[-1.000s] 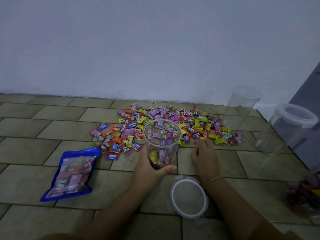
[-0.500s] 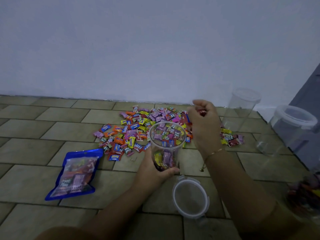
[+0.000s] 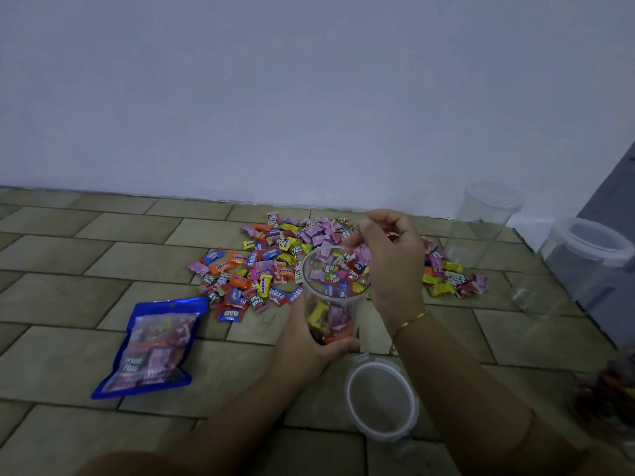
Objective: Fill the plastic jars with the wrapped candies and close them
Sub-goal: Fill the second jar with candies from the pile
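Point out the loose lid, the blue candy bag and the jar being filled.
loose lid [image 3: 380, 400], head view, its clear centre panel
blue candy bag [image 3: 156, 341], head view, middle of its front window
jar being filled [image 3: 331, 304], head view, its clear side wall

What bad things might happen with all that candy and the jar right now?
The right hand holds a fistful of candies at the rim of the jar, so some may drop outside it. The left hand grips the jar only near its bottom, so it might tip. The lid lies on the floor just below the forearm and could get knocked.
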Motion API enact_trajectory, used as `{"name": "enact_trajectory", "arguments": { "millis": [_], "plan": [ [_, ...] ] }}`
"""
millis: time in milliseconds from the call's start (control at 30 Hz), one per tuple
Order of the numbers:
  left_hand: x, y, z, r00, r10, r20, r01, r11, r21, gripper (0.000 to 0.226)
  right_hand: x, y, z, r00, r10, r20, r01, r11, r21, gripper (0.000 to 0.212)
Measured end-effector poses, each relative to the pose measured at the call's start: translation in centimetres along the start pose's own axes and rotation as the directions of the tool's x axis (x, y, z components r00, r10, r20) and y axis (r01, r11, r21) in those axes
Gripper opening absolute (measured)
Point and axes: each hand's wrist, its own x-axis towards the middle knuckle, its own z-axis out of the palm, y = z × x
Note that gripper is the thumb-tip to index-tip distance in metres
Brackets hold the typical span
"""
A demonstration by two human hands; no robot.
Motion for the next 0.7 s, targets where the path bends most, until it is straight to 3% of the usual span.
{"name": "enact_trajectory", "arguments": {
  "millis": [433, 700],
  "plan": [
    [-0.1, 0.2, 0.0, 0.999, -0.035, 0.026, 0.036, 0.999, -0.032, 0.085, -0.9, 1.1, -0.1, 0.987, -0.154, 0.055, 0.158, 0.984, -0.08, 0.016],
    [0.0, -0.3, 0.0, 0.999, -0.033, 0.021, 0.033, 0.999, -0.025, 0.096, -1.3, 3.0, -1.1, 0.941, -0.254, 0.225, 0.298, 0.935, -0.192, 0.013]
  ]
}}
